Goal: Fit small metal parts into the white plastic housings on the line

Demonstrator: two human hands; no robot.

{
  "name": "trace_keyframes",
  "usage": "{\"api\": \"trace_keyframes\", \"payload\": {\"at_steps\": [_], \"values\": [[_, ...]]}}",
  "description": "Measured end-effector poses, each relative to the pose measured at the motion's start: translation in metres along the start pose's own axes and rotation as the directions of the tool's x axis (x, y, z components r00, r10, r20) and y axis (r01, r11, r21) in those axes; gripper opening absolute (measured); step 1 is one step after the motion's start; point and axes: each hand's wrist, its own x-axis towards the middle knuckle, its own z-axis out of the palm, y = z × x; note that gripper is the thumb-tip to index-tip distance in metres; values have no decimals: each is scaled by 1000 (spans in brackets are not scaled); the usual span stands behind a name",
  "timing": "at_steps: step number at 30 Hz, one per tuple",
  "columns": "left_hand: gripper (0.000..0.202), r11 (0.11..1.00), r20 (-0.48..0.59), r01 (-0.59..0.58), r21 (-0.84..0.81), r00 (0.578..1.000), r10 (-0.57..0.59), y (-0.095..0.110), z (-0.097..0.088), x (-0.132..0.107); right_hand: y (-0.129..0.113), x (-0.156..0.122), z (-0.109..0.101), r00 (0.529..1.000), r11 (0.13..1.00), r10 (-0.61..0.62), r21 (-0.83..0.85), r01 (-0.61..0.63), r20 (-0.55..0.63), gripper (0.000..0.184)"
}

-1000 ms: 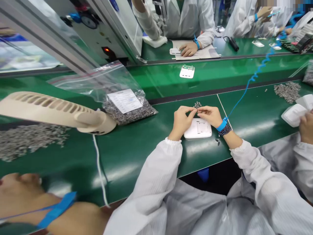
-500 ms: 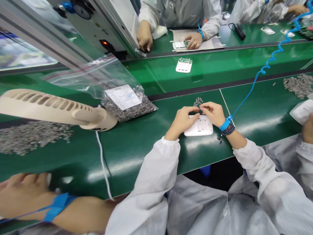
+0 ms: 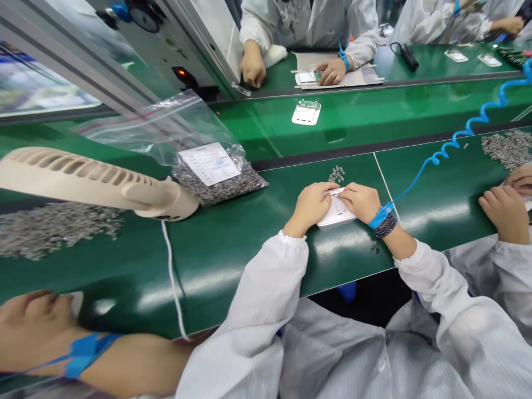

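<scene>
A white plastic casing (image 3: 332, 217) lies on the green bench in front of me. My left hand (image 3: 312, 205) is closed around its left side, thumb on top and fingertips at the far edge. My right hand (image 3: 362, 201) has its fingers pressed together over the casing's far right part; whatever small thing may be under the fingertips is hidden. A blue wrist strap (image 3: 380, 215) and a dark beaded bracelet (image 3: 385, 226) circle my right wrist. Just beyond the casing sits a small heap of tiny grey metal parts (image 3: 336, 174). A few dark bits (image 3: 375, 247) lie nearer me.
To the left are a clear bag of small parts (image 3: 233, 185), a beige fan (image 3: 137, 194) and a loose pile (image 3: 58, 227). A blue coiled cord (image 3: 453, 138) runs right. Another casing (image 3: 306, 112) rests on the green strip beyond. Co-workers' hands (image 3: 505, 208) are on several sides.
My hands have come down from above the casing's far edge onto it. The casing has tilted slightly. At right, a co-worker's hands have moved into view over a white piece.
</scene>
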Motion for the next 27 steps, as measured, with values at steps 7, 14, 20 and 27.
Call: {"api": "trace_keyframes", "payload": {"at_steps": [7, 14, 20, 27], "values": [[47, 1000, -12, -3, 16, 1000, 3, 1, 1, -1, -4, 2, 1, 1000, 997, -27, -72, 26, -15, 25], [44, 1000, -23, -13, 26, 1000, 13, 1, 0, -2, -3, 5, 1, 998, 991, -64, -115, 65, 17, 25], [43, 999, -13, 1, 35, 1000, -1, 2, 0, -2, -4, 5, -8, 992, 991, -73, -102, 83, 100, 26], [43, 999, -8, 4, 54, 1000, -4, 4, -1, -3, -5, 1, -16, 975, 989, -119, -65, 133, 185, 21]]}}
